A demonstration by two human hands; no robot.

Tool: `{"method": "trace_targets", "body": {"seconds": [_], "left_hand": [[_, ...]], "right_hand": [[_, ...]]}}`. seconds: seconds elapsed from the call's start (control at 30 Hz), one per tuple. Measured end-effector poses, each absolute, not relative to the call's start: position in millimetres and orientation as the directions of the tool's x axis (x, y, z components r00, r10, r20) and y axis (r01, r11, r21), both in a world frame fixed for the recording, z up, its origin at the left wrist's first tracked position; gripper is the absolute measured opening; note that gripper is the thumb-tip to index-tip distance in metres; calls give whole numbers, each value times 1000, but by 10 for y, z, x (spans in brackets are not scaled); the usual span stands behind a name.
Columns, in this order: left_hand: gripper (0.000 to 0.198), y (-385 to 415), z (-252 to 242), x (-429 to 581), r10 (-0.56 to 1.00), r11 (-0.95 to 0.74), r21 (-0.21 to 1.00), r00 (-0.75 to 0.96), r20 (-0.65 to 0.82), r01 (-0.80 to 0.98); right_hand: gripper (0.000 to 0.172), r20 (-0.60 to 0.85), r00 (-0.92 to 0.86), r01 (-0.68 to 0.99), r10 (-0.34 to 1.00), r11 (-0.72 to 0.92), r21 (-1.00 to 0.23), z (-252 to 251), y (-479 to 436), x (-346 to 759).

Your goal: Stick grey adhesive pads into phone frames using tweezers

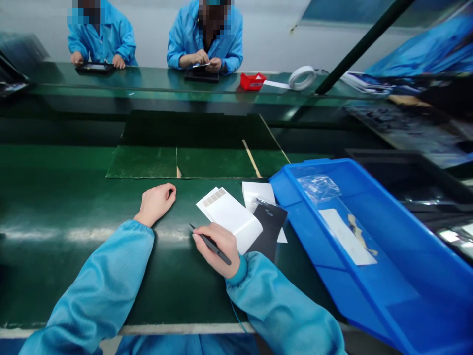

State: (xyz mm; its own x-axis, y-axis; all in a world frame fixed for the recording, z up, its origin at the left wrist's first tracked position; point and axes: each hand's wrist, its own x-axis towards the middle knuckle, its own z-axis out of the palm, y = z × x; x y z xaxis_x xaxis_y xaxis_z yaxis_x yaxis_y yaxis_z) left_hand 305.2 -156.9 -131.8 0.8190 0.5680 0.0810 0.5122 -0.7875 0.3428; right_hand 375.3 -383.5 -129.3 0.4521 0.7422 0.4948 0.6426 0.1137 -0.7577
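Your right hand (218, 246) rests on the green bench (55, 207) a little in from its near edge, fingers closed in a pen-like grip around a thin dark tool (211, 245). The tool's tip points left and away from you, and whether it is tweezers or a stylus cannot be told. Just beyond your knuckles, touching them, lies a white sheet (232, 219) with a row of small tan squares at its far end. It overlaps a black card (271, 224), and a second white sheet (258, 192) lies further toward the bench's far edge. Your left hand (157, 202) sits left of the sheets, loosely curled with thumb against forefinger, and nothing is visible in it. It touches only the bench. As a judgement, the work goes better if you lay that free hand flat on the white sheet to pin it, hold the tool low and light, and brace your right wrist on the bench. A blue bin (388, 296) stands tilted at the bench's right end, close beside the sheets, so mind your elbow there. Two people in blue coats work along the far edge.
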Motion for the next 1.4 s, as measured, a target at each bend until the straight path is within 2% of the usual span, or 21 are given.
{"method": "trace_targets", "body": {"seconds": [0.1, 0.23, 0.4, 0.57, 0.83, 0.97, 1.1, 1.27, 1.4], "left_hand": [[19, -1728, -1327, 3075, 499, -838, 336, 853, 153, 430], [20, -2131, -1347, 3155, 360, -893, 364, 904, 229, 264], [35, -2496, -1371, 3243, 391, -886, 345, 898, 201, 309], [44, -2542, -1394, 3250, 334, -915, 304, 920, 205, 265], [43, -2308, -1449, 3284, 271, -920, 347, 935, 229, 181], [46, -2186, -1434, 3270, 178, -911, 408, 949, 261, 59], [49, -2143, -1405, 3255, 147, -883, 470, 953, 266, 5], [40, -2157, -1394, 3243, 139, -878, 479, 956, 260, -2], [52, -2173, -1418, 3242, 205, -883, 464, 947, 248, 70]], "right_hand": [[20, 577, 408, 691, 708, 173, -701, -1291, -3862, 3710], [17, 637, 475, 710, 607, 164, -685, -1273, -3871, 3689], [23, 656, 498, 669, 567, 230, -707, -1222, -3853, 3737], [29, 632, 518, 632, 576, 240, -737, -1261, -3857, 3772], [15, 634, 567, 671, 526, 152, -726, -1251, -3874, 3843], [10, 568, 719, 596, 399, 65, -800, -1211, -3869, 4062], [16, 374, 879, 371, 295, 68, -926, -1174, -3838, 4397], [24, 251, 883, 245, 397, 66, -967, -1242, -3768, 4645], [29, 202, 828, 211, 522, 43, -976, -1325, -3668, 4686]]}}
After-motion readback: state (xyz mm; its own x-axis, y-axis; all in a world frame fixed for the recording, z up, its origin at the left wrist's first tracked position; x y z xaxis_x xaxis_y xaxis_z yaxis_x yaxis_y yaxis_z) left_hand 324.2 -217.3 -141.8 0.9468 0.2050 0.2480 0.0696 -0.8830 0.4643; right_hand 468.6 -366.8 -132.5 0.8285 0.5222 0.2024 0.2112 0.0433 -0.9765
